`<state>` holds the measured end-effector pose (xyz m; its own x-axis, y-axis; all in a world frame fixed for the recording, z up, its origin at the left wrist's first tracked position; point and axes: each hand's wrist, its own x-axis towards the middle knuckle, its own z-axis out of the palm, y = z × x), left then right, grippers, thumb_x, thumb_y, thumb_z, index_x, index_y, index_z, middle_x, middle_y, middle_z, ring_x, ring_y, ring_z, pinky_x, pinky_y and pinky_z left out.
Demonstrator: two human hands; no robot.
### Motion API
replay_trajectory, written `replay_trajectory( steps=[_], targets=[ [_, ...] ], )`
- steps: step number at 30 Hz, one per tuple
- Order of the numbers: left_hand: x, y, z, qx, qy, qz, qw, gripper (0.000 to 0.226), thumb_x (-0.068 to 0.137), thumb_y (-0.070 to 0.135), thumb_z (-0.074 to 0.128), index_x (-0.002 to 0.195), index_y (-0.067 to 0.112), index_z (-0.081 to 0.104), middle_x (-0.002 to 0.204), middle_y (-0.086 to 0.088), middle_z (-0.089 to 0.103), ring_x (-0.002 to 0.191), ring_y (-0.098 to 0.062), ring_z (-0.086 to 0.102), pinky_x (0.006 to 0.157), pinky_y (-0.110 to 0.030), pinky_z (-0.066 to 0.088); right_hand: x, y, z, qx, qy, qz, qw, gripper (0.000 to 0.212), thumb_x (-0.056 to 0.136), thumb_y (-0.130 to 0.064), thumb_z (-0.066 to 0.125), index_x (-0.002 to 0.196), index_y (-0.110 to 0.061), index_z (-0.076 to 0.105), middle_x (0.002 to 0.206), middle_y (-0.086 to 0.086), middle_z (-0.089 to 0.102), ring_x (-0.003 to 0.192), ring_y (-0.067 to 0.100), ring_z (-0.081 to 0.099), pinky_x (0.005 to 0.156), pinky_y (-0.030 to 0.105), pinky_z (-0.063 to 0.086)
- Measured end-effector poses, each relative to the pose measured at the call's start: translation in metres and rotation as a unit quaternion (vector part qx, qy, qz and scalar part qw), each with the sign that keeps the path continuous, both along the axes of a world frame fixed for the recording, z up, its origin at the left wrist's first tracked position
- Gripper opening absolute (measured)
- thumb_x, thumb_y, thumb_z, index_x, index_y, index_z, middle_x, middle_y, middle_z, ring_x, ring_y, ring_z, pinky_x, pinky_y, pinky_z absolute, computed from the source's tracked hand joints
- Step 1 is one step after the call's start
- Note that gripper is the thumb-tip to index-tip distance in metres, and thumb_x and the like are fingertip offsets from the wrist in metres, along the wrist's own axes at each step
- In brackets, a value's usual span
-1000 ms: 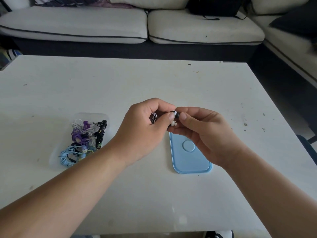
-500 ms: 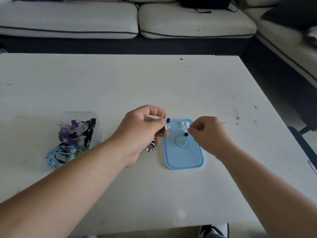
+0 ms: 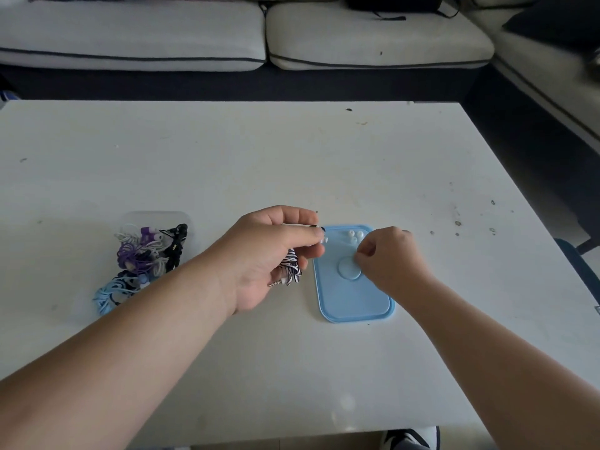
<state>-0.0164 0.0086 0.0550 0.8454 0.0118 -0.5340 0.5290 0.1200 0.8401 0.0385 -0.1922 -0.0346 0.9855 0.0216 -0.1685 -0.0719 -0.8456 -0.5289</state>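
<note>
- The left hand (image 3: 269,254) hovers just above the table (image 3: 292,157), about midway between the left and right edges and nearer the near edge than the far one.
- Its fingers are curled round a bundle of black-and-white striped earphones (image 3: 291,267). The coiled cable hangs below the palm, and the jack plug (image 3: 276,283) sticks out toward the near edge.
- Thumb and forefinger of that hand pinch one earbud (image 3: 322,234), which points at the blue lid (image 3: 354,303).
- The blue lid lies flat just right of the left hand, with its long side running from the near edge toward the far edge.
- A few white ear tips (image 3: 355,235) sit in the lid's far part.
- The right hand (image 3: 386,258) is over the lid's right rim, fingers curled and thumb and forefinger tips brought together; whether they hold anything cannot be told.
- A clear box (image 3: 156,219) of tangled purple, black, white and blue earphones stands toward the left edge, well apart from the lid.
- A pale sofa (image 3: 130,34) runs beyond the far edge.
</note>
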Motion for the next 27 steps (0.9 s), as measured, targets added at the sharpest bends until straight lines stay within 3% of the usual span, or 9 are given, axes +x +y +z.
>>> replay_trajectory(
  steps=[5,9,14,17,20,24,27],
  targets=[
    [-0.001,0.005,0.001,0.015,-0.005,0.002,1.0,0.027,0.088,0.005,0.078,0.109,0.021,0.074,0.088,-0.005,0.081,0.064,-0.013,0.069,0.051,-0.018,0.047,-0.005,0.002,0.007,-0.003,0.006,0.001,1.0,0.015,0.08,-0.007,0.057,0.071,-0.01,0.07,0.071,0.009,0.069,0.067,0.034,0.067,0.055,0.04,0.057],
    [0.002,0.01,0.001,0.033,-0.021,0.017,0.999,0.028,0.085,0.006,0.08,0.107,0.022,0.074,0.088,-0.008,0.081,0.07,-0.02,0.066,0.06,-0.025,0.044,-0.008,0.002,0.03,0.061,0.007,-0.021,0.998,0.013,0.084,-0.009,0.062,0.072,-0.011,0.068,0.067,0.005,0.069,0.055,0.022,0.061,0.049,0.028,0.052],
    [0.004,0.015,0.0,0.037,-0.052,0.036,0.997,0.027,0.086,0.004,0.08,0.105,0.022,0.075,0.089,-0.005,0.081,0.088,-0.027,0.076,0.068,-0.031,0.046,-0.017,0.01,0.066,0.241,0.057,-0.062,0.967,0.001,0.083,-0.008,0.072,0.081,-0.009,0.072,0.073,0.005,0.077,0.077,0.029,0.077,0.087,0.052,0.062],
    [0.005,0.019,0.0,0.042,-0.073,0.044,0.995,0.027,0.086,0.003,0.08,0.106,0.021,0.075,0.09,-0.002,0.081,0.097,-0.03,0.078,0.076,-0.035,0.049,-0.019,0.014,0.073,0.294,0.076,-0.078,0.95,0.009,0.082,-0.003,0.077,0.089,-0.006,0.073,0.075,0.006,0.078,0.075,0.025,0.078,0.09,0.05,0.061],
    [0.003,0.021,0.0,0.043,-0.086,0.036,0.995,0.028,0.087,0.003,0.079,0.107,0.022,0.075,0.09,-0.002,0.081,0.097,-0.028,0.078,0.083,-0.04,0.052,-0.022,0.019,0.078,0.398,0.117,-0.089,0.906,0.021,0.083,0.004,0.079,0.102,-0.004,0.072,0.087,0.013,0.079,0.081,0.029,0.079,0.09,0.043,0.062],
    [0.002,0.025,0.0,0.054,-0.104,0.021,0.993,0.028,0.089,0.005,0.078,0.109,0.024,0.075,0.094,-0.003,0.081,0.1,-0.033,0.077,0.094,-0.048,0.055,-0.027,0.031,0.087,0.513,0.16,-0.081,0.84,0.016,0.086,0.008,0.073,0.102,0.003,0.074,0.096,0.021,0.076,0.083,0.026,0.076,0.08,0.031,0.063],
    [0.001,0.029,0.003,0.043,-0.125,0.028,0.991,0.031,0.088,0.002,0.078,0.112,0.021,0.074,0.097,-0.003,0.081,0.093,-0.023,0.079,0.074,-0.039,0.057,-0.029,0.039,0.09,0.545,0.171,-0.067,0.818,0.013,0.088,0.004,0.072,0.1,0.0,0.074,0.087,0.015,0.073,0.076,0.022,0.073,0.072,0.028,0.062]
  ],
)
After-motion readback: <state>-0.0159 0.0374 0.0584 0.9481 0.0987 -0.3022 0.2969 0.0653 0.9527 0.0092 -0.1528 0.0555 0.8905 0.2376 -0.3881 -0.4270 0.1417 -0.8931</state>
